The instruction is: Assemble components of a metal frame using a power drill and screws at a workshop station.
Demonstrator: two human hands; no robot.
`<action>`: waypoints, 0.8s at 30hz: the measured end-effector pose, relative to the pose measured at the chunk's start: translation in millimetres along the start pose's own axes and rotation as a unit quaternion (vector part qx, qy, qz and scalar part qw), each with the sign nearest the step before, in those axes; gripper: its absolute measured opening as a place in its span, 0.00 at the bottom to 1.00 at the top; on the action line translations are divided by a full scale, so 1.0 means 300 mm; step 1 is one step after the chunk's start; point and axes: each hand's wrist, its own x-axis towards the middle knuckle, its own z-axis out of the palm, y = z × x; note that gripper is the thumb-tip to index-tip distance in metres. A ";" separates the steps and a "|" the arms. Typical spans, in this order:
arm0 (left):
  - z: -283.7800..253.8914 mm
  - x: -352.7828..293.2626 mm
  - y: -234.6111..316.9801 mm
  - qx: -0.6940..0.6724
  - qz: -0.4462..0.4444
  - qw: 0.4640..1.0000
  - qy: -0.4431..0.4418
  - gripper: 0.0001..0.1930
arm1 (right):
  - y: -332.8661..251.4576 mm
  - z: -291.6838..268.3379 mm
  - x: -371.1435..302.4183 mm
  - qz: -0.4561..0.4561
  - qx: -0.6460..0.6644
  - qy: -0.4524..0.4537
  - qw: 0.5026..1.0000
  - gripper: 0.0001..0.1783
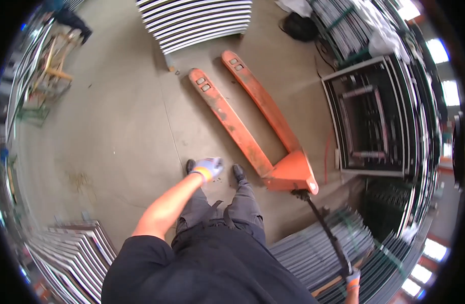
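Observation:
An orange pallet jack (288, 175) stands on the floor ahead and to the right, its two long forks (231, 122) pointing away from me. Its black handle (329, 231) leans back toward my right side. My right hand (353, 278), in a grey and orange glove, is closed around the handle's end. My left hand (208, 168), gloved the same way, hangs in front of my legs above the floor. Its fingers look curled in and slightly blurred, with nothing visible in them.
Beyond the fork tips rises a stack of white-edged panels (197, 23). Dark profiles (323, 243) lie stacked at the lower right, and a black framed rack (369, 116) stands at the right. More frames (78, 253) sit lower left. A person (70, 19) is at the far left.

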 end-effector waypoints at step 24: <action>-0.155 -0.455 -1.264 -0.176 -0.110 0.972 -0.111 0.10 | -1.013 0.579 -1.150 0.185 -0.114 0.100 0.971 0.25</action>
